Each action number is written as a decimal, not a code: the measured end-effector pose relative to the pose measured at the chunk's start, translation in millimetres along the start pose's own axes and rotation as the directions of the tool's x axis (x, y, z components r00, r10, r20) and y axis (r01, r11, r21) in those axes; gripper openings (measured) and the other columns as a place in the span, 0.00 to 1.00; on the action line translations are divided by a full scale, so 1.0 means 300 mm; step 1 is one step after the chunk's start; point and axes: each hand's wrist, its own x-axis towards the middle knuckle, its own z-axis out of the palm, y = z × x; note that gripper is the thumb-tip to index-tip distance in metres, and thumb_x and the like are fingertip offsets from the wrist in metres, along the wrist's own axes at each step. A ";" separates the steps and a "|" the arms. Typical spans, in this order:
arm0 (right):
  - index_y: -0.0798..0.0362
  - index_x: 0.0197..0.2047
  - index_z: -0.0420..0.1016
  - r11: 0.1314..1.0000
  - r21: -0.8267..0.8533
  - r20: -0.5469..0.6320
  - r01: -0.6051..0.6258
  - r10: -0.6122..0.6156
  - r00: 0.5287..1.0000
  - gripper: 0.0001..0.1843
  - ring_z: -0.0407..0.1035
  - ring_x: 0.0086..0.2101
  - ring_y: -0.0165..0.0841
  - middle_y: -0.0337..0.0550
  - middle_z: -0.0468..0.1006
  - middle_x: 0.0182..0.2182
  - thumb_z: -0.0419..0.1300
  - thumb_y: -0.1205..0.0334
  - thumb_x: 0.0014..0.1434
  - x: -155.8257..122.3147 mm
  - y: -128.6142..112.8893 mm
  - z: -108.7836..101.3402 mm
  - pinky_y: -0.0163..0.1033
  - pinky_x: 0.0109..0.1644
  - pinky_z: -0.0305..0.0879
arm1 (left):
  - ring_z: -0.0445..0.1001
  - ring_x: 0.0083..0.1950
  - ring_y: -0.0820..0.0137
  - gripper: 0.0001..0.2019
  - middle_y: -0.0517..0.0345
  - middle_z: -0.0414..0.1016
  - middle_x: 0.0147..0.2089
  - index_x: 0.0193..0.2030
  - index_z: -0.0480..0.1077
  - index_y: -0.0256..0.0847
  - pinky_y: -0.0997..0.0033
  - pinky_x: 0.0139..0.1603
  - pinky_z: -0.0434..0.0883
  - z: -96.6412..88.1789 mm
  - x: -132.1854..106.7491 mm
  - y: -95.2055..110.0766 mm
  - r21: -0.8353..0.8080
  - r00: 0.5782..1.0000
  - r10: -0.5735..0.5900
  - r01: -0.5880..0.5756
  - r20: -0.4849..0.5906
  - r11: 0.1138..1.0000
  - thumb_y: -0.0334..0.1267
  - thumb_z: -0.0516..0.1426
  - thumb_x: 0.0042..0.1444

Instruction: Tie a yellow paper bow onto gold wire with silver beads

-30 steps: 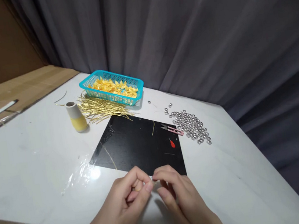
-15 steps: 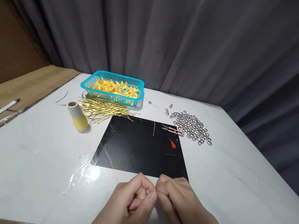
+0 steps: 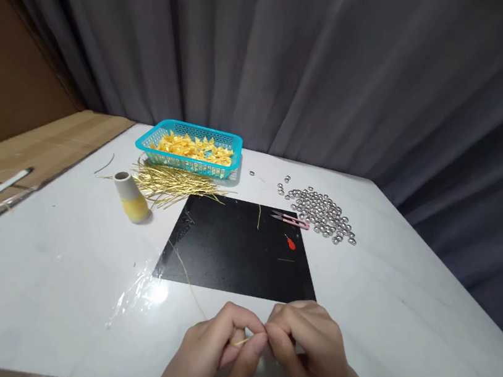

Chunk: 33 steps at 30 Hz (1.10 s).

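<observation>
My left hand and my right hand meet fingertip to fingertip at the near edge of the white table. Both are pinched on a thin gold thread that shows between the thumbs. A strand of the same thread runs from my left hand up across the black mat toward the yellow thread spool.
At the back stands a blue basket of yellow folded pieces, with a heap of gold strips in front of it. Pink thread snips, a small red piece and several silver beads lie to the right. A grey curtain hangs behind.
Both hands have drawn back toward me, off the mat's near edge, and closed tighter together on the thread. Nothing else on the table has moved.
</observation>
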 end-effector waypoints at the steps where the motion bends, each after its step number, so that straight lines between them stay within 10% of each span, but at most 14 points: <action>1: 0.49 0.27 0.56 1.000 0.008 -0.010 0.002 -0.002 1.000 0.15 0.54 0.16 0.24 0.30 0.57 0.16 0.50 0.70 0.66 -0.002 0.000 0.001 0.33 0.24 0.50 | 0.48 0.22 0.76 0.15 0.71 0.46 0.20 0.31 0.67 0.42 0.75 0.24 0.49 0.005 -0.003 0.005 -0.017 1.000 -0.002 0.002 -0.017 1.000 0.50 0.52 0.63; 12: 0.50 0.38 0.60 0.992 -0.103 0.098 0.070 -0.059 0.993 0.12 0.66 0.24 0.28 0.37 0.71 0.26 0.43 0.57 0.72 0.017 0.006 -0.018 0.33 0.28 0.58 | 0.47 0.23 0.75 0.14 0.71 0.45 0.22 0.30 0.67 0.42 0.73 0.25 0.47 -0.007 -0.002 0.030 -0.041 0.996 -0.085 0.085 -0.008 0.996 0.49 0.53 0.61; 33: 0.50 0.38 0.62 0.917 -0.200 0.247 0.344 -0.293 0.924 0.11 0.59 0.21 0.31 0.38 0.71 0.23 0.43 0.73 0.64 0.027 0.047 -0.028 0.36 0.24 0.54 | 0.48 0.26 0.75 0.18 0.69 0.48 0.25 0.34 0.64 0.41 0.74 0.27 0.49 -0.060 0.032 0.000 -0.066 0.956 -0.183 0.203 0.231 0.977 0.54 0.50 0.65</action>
